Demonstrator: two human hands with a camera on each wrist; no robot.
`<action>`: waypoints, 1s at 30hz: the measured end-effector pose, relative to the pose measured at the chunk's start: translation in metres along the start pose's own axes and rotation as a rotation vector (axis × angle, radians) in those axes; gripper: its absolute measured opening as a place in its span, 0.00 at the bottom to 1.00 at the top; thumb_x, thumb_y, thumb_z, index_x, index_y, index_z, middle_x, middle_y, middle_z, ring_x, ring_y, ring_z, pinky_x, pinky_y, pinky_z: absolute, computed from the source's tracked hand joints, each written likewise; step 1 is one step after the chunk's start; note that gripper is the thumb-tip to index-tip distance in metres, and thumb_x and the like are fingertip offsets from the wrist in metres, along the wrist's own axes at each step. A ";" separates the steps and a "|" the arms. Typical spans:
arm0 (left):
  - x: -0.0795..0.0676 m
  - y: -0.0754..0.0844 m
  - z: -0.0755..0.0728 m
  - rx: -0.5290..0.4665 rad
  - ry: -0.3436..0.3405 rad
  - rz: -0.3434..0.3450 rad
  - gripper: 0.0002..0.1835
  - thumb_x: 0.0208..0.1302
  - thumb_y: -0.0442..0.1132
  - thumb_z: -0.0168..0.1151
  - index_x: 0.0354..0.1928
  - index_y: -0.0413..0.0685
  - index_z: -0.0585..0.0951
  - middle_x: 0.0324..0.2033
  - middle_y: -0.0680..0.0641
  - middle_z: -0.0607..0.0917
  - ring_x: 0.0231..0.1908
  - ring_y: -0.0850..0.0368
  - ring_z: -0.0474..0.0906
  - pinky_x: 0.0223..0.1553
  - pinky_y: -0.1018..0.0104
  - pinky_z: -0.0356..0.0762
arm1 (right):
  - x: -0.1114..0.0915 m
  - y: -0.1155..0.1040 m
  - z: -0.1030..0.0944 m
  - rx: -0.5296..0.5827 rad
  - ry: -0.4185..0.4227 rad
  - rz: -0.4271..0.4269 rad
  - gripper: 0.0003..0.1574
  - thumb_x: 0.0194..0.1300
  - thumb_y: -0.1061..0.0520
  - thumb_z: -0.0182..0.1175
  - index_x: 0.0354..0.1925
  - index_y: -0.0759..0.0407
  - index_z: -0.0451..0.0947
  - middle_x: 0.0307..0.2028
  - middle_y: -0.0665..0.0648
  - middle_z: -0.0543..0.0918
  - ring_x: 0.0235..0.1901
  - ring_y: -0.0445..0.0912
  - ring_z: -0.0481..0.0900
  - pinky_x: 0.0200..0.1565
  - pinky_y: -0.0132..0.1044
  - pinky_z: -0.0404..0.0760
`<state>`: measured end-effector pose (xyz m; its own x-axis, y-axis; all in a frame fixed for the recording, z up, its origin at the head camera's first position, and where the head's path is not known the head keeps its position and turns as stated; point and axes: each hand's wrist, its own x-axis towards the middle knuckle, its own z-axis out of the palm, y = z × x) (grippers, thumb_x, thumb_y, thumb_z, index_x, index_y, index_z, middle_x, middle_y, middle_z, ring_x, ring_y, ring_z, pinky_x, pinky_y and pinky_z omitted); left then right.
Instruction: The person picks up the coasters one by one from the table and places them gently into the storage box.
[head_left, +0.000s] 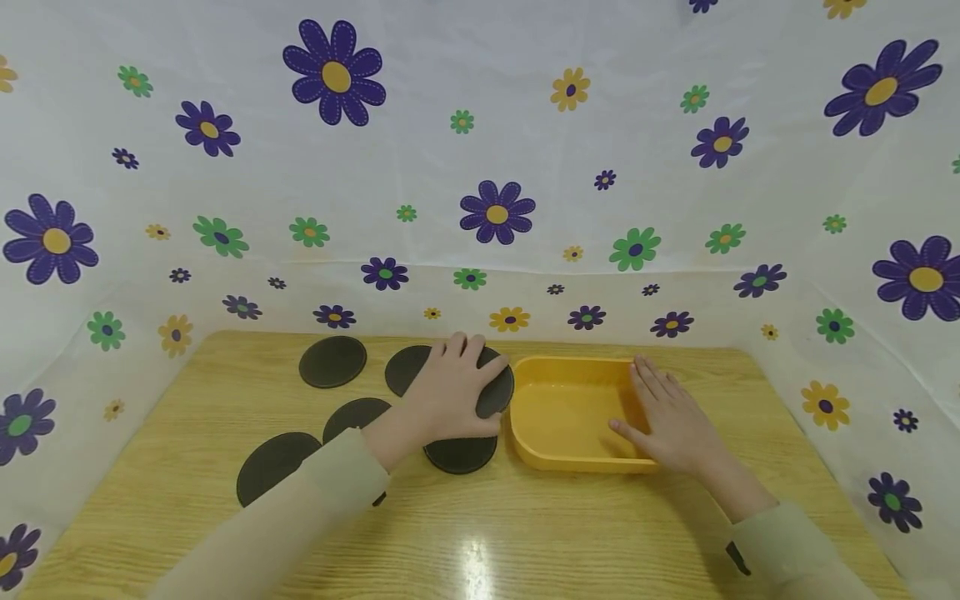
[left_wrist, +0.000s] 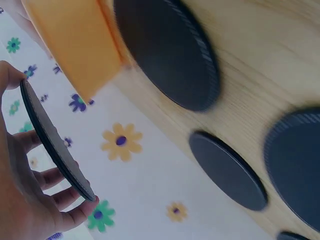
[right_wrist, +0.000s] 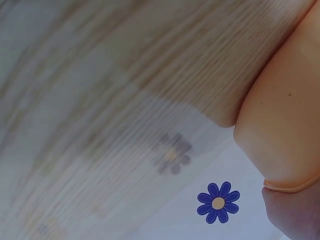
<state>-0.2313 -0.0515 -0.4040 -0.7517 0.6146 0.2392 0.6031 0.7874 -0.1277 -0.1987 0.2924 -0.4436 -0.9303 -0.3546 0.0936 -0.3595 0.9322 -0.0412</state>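
Observation:
My left hand (head_left: 453, 392) grips a round black coaster (head_left: 497, 390) by its edge, just left of the yellow tray (head_left: 581, 465). In the left wrist view this coaster (left_wrist: 55, 145) is seen nearly edge-on, raised off the table, between the thumb and the fingertips. My right hand (head_left: 675, 425) rests on the tray's right end, fingers extended along the rim and thumb over the inside. The right wrist view shows the tray's outer wall (right_wrist: 285, 110) with part of that hand (right_wrist: 290, 215) at its rim. No coaster shows inside the tray.
Several more black coasters lie flat on the wooden table: one at the back left (head_left: 332, 362), one at the front left (head_left: 276, 467), one below the left hand (head_left: 461, 458). A white cloth with printed flowers (head_left: 420, 167) walls the back and sides.

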 end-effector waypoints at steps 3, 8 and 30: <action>0.010 0.015 0.000 -0.019 0.000 0.032 0.42 0.45 0.69 0.52 0.66 0.65 0.66 0.58 0.43 0.66 0.55 0.44 0.63 0.54 0.45 0.65 | 0.000 0.000 0.000 0.000 0.001 0.001 0.59 0.63 0.28 0.46 0.71 0.69 0.44 0.72 0.67 0.45 0.72 0.60 0.44 0.68 0.56 0.49; 0.026 0.041 0.002 -0.044 -0.037 0.078 0.42 0.47 0.69 0.51 0.67 0.66 0.64 0.59 0.44 0.66 0.56 0.45 0.62 0.55 0.46 0.65 | -0.001 -0.001 0.000 0.007 0.001 0.003 0.59 0.63 0.28 0.47 0.71 0.70 0.45 0.72 0.67 0.46 0.72 0.60 0.45 0.68 0.57 0.49; 0.057 0.084 0.026 -0.058 -0.142 0.140 0.42 0.49 0.70 0.52 0.69 0.68 0.62 0.62 0.46 0.65 0.60 0.46 0.61 0.60 0.48 0.62 | -0.002 0.000 0.001 0.016 0.014 -0.005 0.59 0.63 0.29 0.48 0.72 0.69 0.44 0.73 0.64 0.43 0.72 0.59 0.43 0.68 0.55 0.48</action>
<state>-0.2305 0.0513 -0.4262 -0.6874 0.7214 0.0841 0.7153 0.6925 -0.0939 -0.1972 0.2929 -0.4443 -0.9274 -0.3582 0.1079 -0.3655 0.9291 -0.0570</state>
